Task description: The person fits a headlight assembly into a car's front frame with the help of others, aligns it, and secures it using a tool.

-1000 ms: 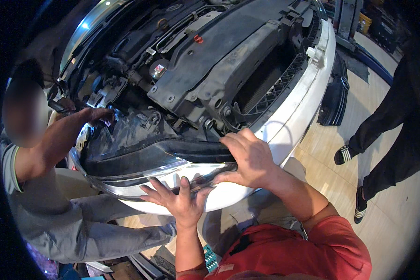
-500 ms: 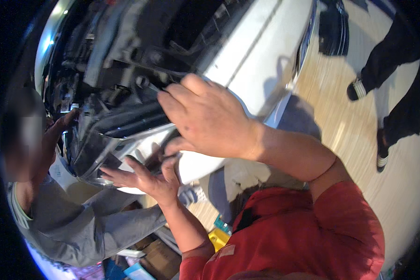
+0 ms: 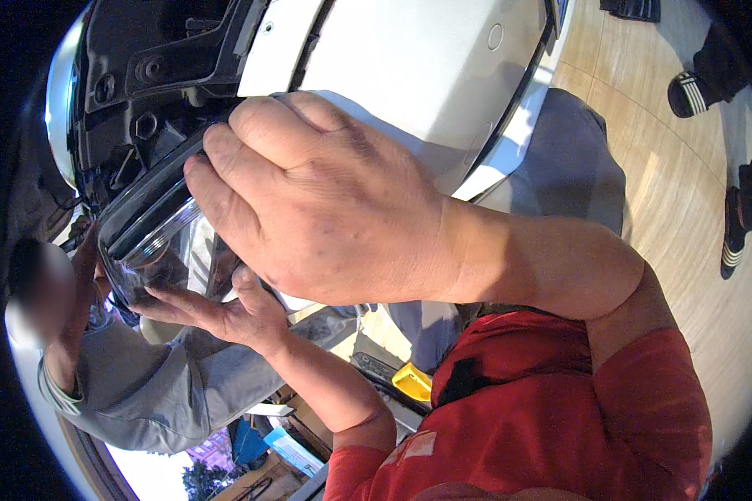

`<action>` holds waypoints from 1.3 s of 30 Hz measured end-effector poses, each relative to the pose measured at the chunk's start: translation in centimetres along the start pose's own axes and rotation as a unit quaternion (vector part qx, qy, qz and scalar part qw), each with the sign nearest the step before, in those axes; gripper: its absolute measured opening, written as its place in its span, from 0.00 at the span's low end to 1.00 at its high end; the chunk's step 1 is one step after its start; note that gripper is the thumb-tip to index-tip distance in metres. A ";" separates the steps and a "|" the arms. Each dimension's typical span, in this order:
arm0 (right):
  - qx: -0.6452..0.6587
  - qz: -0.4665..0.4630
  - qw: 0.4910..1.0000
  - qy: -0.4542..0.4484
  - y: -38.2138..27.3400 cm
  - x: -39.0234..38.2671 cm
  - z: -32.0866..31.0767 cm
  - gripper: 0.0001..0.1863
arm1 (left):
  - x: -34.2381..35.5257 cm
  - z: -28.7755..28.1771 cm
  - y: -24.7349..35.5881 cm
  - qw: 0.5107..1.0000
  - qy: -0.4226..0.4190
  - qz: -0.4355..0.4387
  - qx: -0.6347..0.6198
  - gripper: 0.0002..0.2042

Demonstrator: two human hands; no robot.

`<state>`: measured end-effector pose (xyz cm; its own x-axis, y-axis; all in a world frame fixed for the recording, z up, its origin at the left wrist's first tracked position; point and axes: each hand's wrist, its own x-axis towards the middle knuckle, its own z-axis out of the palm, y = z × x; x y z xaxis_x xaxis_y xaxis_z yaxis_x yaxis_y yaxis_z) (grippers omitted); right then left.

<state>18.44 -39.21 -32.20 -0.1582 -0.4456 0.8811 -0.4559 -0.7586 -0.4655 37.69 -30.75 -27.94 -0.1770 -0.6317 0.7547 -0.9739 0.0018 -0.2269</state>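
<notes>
A car headlight (image 3: 165,244) with a clear lens and black housing sits at the front corner of a white car. My right hand (image 3: 334,200) is closed over its near upper edge, fingers bent and their tips partly hidden, its back covering part of the lens. Below, my left hand (image 3: 246,319) supports the lens's lower edge, fingers along it and thumb raised against it. Black plastic parts (image 3: 146,125) with bolt holes lie just behind the headlight. The white body panel (image 3: 418,75) stretches away beyond my right hand.
At the left, a co-worker in grey trousers (image 3: 159,401) has a hand (image 3: 82,280) close to the headlight's far end. A yellow thing (image 3: 412,382) and boxes lie below my left arm. Another person's striped sandal (image 3: 688,93) is on the wooden floor at the right.
My view has come closer to the headlight. My right hand has moved left onto its upper edge, and my left hand has drawn its thumb and fingers against the lens.
</notes>
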 end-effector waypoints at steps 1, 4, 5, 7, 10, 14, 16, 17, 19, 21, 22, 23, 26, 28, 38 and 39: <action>-0.003 0.000 1.000 -0.007 0.0 0.1 -0.1 0.12 | 0.0 0.1 -0.1 1.000 0.001 0.002 0.001 0.51; -0.001 0.004 1.000 0.005 0.0 0.2 0.2 0.12 | 0.1 0.0 0.0 1.000 -0.001 0.008 0.000 0.52; -0.001 0.006 1.000 0.010 0.0 0.1 0.2 0.12 | 0.1 0.0 0.0 1.000 -0.004 0.006 0.000 0.52; -0.002 0.004 1.000 0.017 0.1 0.1 0.2 0.12 | 0.0 -0.2 -0.1 1.000 -0.006 0.024 0.008 0.53; -0.005 0.007 1.000 0.027 0.0 -0.2 0.3 0.12 | -0.4 0.1 0.0 1.000 0.002 0.023 0.007 0.50; 0.030 0.031 0.998 -0.052 -0.2 -0.1 -0.9 0.14 | -0.8 0.5 0.2 1.000 0.010 0.010 -0.006 0.51; 0.038 0.029 0.990 -0.130 -0.3 0.7 -2.2 0.18 | -0.5 0.1 0.3 1.000 0.004 -0.007 -0.030 0.51; 0.037 0.018 0.985 -0.170 -0.3 1.4 -2.7 0.21 | 0.1 -0.1 0.3 0.999 0.008 -0.004 -0.031 0.51; 0.020 -0.001 0.987 -0.159 -0.4 1.5 -2.7 0.26 | 0.6 -1.0 0.9 1.000 -0.011 0.000 -0.004 0.48; 0.102 0.013 0.970 -0.222 -1.6 3.5 -3.3 0.32 | 0.6 -1.9 -0.2 1.000 0.001 0.007 -0.003 0.47; 0.116 0.006 0.968 -0.224 -2.0 4.3 -3.2 0.31 | 0.3 -2.4 -0.3 1.000 -0.014 -0.013 0.006 0.46; 0.134 -0.002 0.965 -0.228 -2.6 5.1 -2.9 0.30 | -0.4 -2.7 -0.6 0.999 -0.010 -0.031 0.015 0.45; 0.126 -0.071 0.971 -0.192 -1.8 9.8 -3.1 0.26 | -0.8 -1.3 -0.1 0.998 -0.021 -0.061 -0.021 0.44; 0.107 -0.115 0.974 -0.165 -1.9 13.7 -2.4 0.19 | -0.2 -0.8 0.0 0.998 -0.012 -0.057 -0.025 0.45; 0.111 -0.105 0.935 -0.321 -6.8 25.8 12.9 0.17 | -0.4 -2.9 0.3 0.994 -0.055 -0.089 -0.019 0.47; 0.089 -0.147 0.931 -0.322 -7.0 26.8 14.8 0.18 | -0.1 -2.9 0.4 0.995 -0.050 -0.085 -0.024 0.47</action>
<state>30.35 -52.90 -6.53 0.5345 -0.3551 0.7669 -0.2355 -0.9341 -0.2684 36.87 -28.47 -26.30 0.0043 -0.7006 0.7136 -0.9947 -0.0762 -0.0689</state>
